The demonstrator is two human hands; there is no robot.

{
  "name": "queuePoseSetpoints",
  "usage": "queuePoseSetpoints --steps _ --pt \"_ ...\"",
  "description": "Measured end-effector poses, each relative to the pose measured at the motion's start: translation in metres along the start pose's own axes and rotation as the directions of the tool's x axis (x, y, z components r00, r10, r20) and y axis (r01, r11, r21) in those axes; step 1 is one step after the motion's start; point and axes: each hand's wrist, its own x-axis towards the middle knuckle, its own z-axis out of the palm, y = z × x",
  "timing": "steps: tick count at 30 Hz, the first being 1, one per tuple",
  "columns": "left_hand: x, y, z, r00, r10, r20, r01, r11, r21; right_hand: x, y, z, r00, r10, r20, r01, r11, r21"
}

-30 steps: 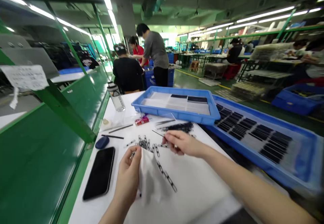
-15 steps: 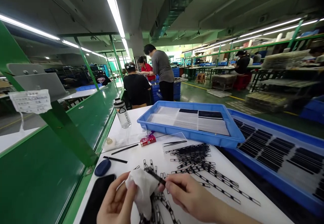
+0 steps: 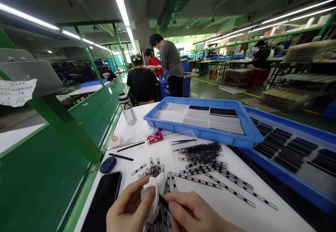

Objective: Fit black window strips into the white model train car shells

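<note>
My left hand (image 3: 128, 205) pinches a crumpled white cloth (image 3: 151, 198) at the bottom of the view. My right hand (image 3: 190, 212) grips a thin black strip (image 3: 165, 205) whose end touches the cloth. Both hands are close together, and the fingers hide part of the strip. Below them lies a small heap of black strips with pale windows (image 3: 156, 170). A larger loose pile of similar strips (image 3: 203, 162) spreads across the white table (image 3: 231, 204) to the right.
A black phone (image 3: 103, 204), a blue oval case (image 3: 107, 164), a red packet (image 3: 155, 138), a water bottle (image 3: 126, 109) and thin black sticks lie at the left. Blue trays of sheets (image 3: 202, 127) stand ahead and right. A green panel runs along the left. Co-workers stand beyond the table.
My head has tilted up, showing more of the table and the strip pile. My hands have come closer together, low in the view, with the cloth now against the strip.
</note>
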Motion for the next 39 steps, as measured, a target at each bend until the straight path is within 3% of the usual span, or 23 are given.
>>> queuePoseSetpoints --steps 8,13,21,27,30,34,39 --pt "0.016 0.0 -0.009 0.971 -0.198 0.136 0.215 0.969 -0.123 0.0 -0.004 -0.008 0.997 0.071 0.025 -0.07 0.996 -0.048" --pt "0.01 0.007 -0.009 0.969 -0.198 0.146 0.222 0.959 -0.174 -0.006 -0.004 -0.012 0.999 -0.013 0.046 0.018 0.993 -0.114" --pt "-0.006 0.024 0.009 0.962 -0.198 0.187 0.235 0.951 -0.201 -0.011 -0.004 -0.02 0.996 -0.043 0.073 0.053 0.988 -0.145" --pt "0.002 0.022 0.006 0.982 -0.168 0.082 0.183 0.955 -0.232 -0.011 -0.005 -0.023 0.996 -0.063 0.062 0.074 0.978 -0.196" --pt "0.012 0.021 -0.003 0.991 -0.116 -0.066 0.096 0.963 -0.251 -0.013 -0.006 -0.025 0.997 -0.061 0.043 0.069 0.977 -0.202" --pt "0.017 0.022 -0.011 0.949 -0.036 -0.313 -0.058 0.956 -0.288 -0.015 -0.008 -0.026 0.999 -0.052 0.009 0.052 0.992 -0.118" --pt "0.01 0.015 -0.003 0.922 0.066 -0.382 -0.183 0.943 -0.279 -0.014 -0.007 -0.022 0.998 -0.061 -0.031 0.061 0.998 -0.008"
